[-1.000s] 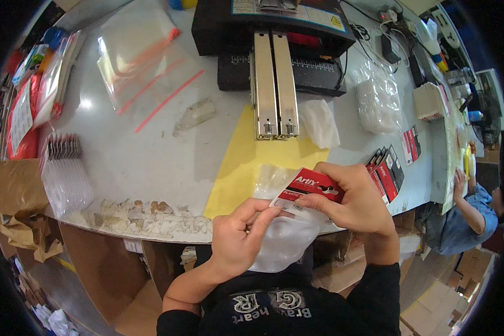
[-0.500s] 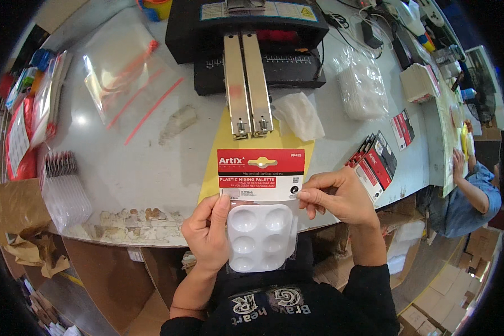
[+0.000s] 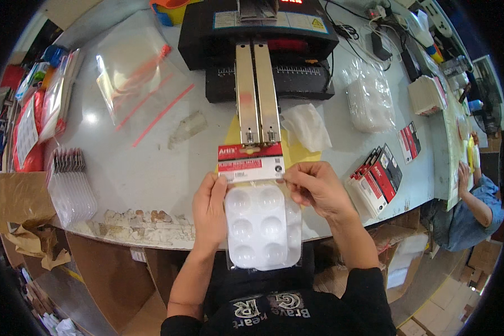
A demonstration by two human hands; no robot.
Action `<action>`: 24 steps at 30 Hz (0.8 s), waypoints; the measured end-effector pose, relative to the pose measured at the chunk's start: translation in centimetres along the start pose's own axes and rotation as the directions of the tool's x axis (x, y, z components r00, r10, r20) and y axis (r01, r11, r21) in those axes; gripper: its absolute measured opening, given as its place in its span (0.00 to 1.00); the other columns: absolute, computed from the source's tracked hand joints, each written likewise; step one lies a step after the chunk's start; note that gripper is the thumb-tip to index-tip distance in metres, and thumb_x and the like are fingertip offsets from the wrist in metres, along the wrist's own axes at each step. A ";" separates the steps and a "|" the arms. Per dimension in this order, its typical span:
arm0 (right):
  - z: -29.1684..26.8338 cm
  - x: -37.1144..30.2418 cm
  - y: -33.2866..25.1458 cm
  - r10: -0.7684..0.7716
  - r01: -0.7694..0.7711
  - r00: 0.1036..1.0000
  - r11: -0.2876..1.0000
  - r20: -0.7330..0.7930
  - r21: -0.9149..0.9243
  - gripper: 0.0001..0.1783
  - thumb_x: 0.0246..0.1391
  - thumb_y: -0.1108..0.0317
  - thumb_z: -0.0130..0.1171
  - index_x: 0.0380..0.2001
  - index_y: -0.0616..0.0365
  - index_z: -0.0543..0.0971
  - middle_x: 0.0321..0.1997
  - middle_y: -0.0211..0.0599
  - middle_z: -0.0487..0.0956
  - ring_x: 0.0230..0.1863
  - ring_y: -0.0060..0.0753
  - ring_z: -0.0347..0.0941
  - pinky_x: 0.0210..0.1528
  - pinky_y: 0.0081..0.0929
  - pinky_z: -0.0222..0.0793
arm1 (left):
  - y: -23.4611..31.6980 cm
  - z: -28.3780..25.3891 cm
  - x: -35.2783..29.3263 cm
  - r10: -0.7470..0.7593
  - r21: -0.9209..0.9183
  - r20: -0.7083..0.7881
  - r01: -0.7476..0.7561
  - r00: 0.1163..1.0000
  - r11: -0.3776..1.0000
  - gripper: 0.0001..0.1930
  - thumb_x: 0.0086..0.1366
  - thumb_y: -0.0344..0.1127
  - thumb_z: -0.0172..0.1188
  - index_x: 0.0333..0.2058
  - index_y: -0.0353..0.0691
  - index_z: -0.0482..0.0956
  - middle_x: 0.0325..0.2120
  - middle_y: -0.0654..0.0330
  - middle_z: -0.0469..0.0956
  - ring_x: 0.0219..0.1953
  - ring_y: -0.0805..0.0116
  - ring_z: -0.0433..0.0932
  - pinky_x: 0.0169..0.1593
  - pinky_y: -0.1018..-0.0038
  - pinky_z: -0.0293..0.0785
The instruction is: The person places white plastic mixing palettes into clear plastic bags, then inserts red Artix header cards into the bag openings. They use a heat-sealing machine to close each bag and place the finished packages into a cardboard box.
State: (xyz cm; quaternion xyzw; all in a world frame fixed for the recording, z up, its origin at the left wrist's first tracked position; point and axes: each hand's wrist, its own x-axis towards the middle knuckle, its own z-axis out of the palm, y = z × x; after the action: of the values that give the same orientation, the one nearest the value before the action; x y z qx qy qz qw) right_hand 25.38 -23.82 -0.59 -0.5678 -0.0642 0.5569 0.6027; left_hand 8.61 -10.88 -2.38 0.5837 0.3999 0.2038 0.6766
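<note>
A person at a grey worktable (image 3: pixel 129 168) holds a bagged white plastic paint palette (image 3: pixel 263 227) with six round wells, topped by a red and white header card (image 3: pixel 251 161). Half a second ago the pack was held a little lower and nearer the body; a second ago the card was still being folded over the bag's mouth. Now the card's top edge has come up to touch the lower end of the two long metal bars of the black sealing machine (image 3: pixel 257 89), at twelve o'clock from the palette, so the pack looks assembled and lined up for fastening. Going left to right: at nine o'clock from the hands a stack of clear bagged items (image 3: pixel 70 187) sits at the table edge. The left hand (image 3: pixel 209 207) grips the pack's left edge, thumb on the front and fingers behind, pinching bag and card together. The palette hangs between the hands, its lower end past the table edge toward the body. The right hand (image 3: pixel 313 187) pinches the card's lower right corner with fingertips curled over the pack's right side. At three o'clock lie spare red and black header cards (image 3: pixel 375 179); further right another person (image 3: pixel 476 204) works.
</note>
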 end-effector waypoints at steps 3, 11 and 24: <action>0.2 1.8 0.8 0.028 -0.027 0.995 1.000 -0.094 0.008 0.09 0.54 0.70 0.58 0.26 0.66 0.78 0.17 0.31 0.73 0.15 0.17 0.65 0.16 0.15 0.55 | -0.9 0.0 2.0 -0.041 0.093 -0.026 0.044 0.999 0.995 0.14 0.71 0.36 0.45 0.26 0.36 0.68 0.20 0.68 0.67 0.26 0.80 0.61 0.31 0.80 0.62; -0.1 3.9 1.5 -0.118 0.119 0.968 0.993 -0.223 -0.009 0.09 0.56 0.68 0.58 0.27 0.64 0.78 0.19 0.31 0.74 0.17 0.18 0.68 0.17 0.15 0.58 | -3.0 0.4 5.2 0.109 -0.058 0.001 -0.109 0.994 0.992 0.14 0.71 0.37 0.47 0.25 0.41 0.68 0.20 0.74 0.65 0.24 0.86 0.58 0.27 0.86 0.55; -14.7 -8.8 -0.2 -0.624 -0.130 0.690 0.390 -0.366 -0.911 0.46 0.41 0.69 0.70 0.62 0.72 0.60 0.67 0.56 0.61 0.66 0.42 0.60 0.65 0.32 0.56 | 0.0 -8.4 3.3 0.504 0.848 -0.253 -0.062 0.826 0.527 0.11 0.62 0.37 0.57 0.36 0.34 0.77 0.38 0.50 0.73 0.39 0.57 0.73 0.43 0.67 0.68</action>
State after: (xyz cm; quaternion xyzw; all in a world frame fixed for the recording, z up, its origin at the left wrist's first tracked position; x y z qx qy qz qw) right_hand 32.63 -39.38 -0.66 -0.9342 -0.2193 0.0835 0.2688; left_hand 4.01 -3.12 -3.35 0.8167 0.4943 0.2439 0.1706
